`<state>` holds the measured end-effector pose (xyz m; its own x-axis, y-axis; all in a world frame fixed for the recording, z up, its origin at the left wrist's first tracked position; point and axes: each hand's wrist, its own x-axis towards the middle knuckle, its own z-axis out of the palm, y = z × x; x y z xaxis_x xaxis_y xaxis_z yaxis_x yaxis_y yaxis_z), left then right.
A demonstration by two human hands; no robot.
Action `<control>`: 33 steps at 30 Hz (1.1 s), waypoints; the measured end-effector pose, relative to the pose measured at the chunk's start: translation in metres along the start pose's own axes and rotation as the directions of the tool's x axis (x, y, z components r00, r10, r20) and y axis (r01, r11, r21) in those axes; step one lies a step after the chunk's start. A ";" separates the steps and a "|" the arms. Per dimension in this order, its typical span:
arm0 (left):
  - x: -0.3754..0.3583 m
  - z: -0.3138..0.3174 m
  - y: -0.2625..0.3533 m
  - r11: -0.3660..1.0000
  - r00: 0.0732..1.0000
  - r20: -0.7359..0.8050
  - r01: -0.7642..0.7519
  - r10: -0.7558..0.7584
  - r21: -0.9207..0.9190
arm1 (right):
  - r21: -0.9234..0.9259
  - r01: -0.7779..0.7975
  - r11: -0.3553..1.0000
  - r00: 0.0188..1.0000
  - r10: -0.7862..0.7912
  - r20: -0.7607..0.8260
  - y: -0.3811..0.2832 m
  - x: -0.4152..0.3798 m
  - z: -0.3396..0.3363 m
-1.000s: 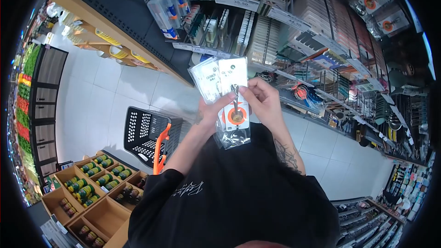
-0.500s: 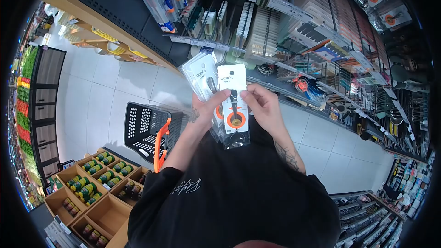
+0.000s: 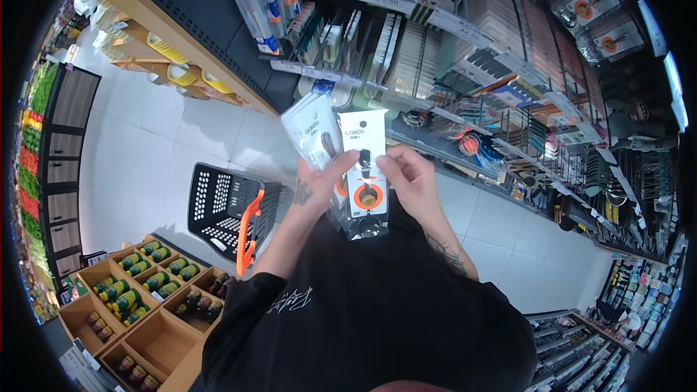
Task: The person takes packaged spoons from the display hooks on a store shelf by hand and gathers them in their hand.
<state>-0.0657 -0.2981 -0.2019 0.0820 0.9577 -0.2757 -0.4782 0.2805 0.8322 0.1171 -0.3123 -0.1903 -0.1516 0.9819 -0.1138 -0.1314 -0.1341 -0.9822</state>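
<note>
My left hand (image 3: 318, 183) is closed on a stack of packaged spoons (image 3: 308, 127), white cards in clear plastic sleeves, fanned to the left. Its thumb also lies over the front of a single packaged spoon (image 3: 368, 202). That pack faces me upright, with a white card, an orange ring print, a dark handle and a shiny rounded end at the bottom. My right hand (image 3: 412, 180) pinches the right edge of this front pack between thumb and bent fingers. How many packs are in the stack is hard to tell.
A black shopping basket (image 3: 218, 207) with an orange handle (image 3: 249, 229) stands on the tiled floor at left. Shelves of hanging kitchen tools (image 3: 501, 51) run across the front and right. A wooden bin (image 3: 156, 345) with jars is at lower left.
The front pack and both hands have shifted slightly left and down in view. The surroundings have moved a little with the camera. Both hands keep their hold.
</note>
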 end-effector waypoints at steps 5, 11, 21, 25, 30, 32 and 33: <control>-0.002 -0.006 0.003 0.970 1.000 0.001 -0.016 0.016 -0.242 | -0.098 0.279 0.955 0.955 -0.287 -0.080 -0.026 0.035 -0.022; -0.015 -0.009 0.006 0.950 0.998 -0.035 -0.068 0.061 -0.304 | -0.274 0.519 0.810 0.792 -0.576 -0.204 -0.143 0.102 -0.061; -0.021 -0.014 0.002 0.953 0.998 -0.057 -0.010 -0.007 -0.302 | -0.167 0.736 0.656 0.603 -0.747 -0.281 -0.239 0.180 -0.080; -0.015 -0.012 0.001 0.952 0.998 -0.011 0.049 -0.055 -0.303 | -0.184 0.748 0.638 0.565 -0.757 -0.328 -0.249 0.186 -0.083; -0.004 0.000 -0.005 0.950 0.998 0.051 0.057 -0.044 -0.306 | -0.188 0.750 0.634 0.562 -0.761 -0.323 -0.250 0.185 -0.087; -0.004 0.006 -0.005 0.957 0.996 0.058 0.080 -0.066 -0.279 | -0.210 0.737 0.642 0.572 -0.759 -0.311 -0.249 0.183 -0.089; -0.003 0.009 -0.005 0.959 0.996 0.055 0.075 -0.063 -0.274 | -0.242 0.727 0.642 0.572 -0.762 -0.303 -0.249 0.180 -0.085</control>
<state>-0.0560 -0.3019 -0.2008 0.1601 0.9403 -0.3002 -0.6918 0.3238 0.6454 0.2059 -0.0909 0.0210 0.3102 0.7048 0.6380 0.0422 0.6602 -0.7499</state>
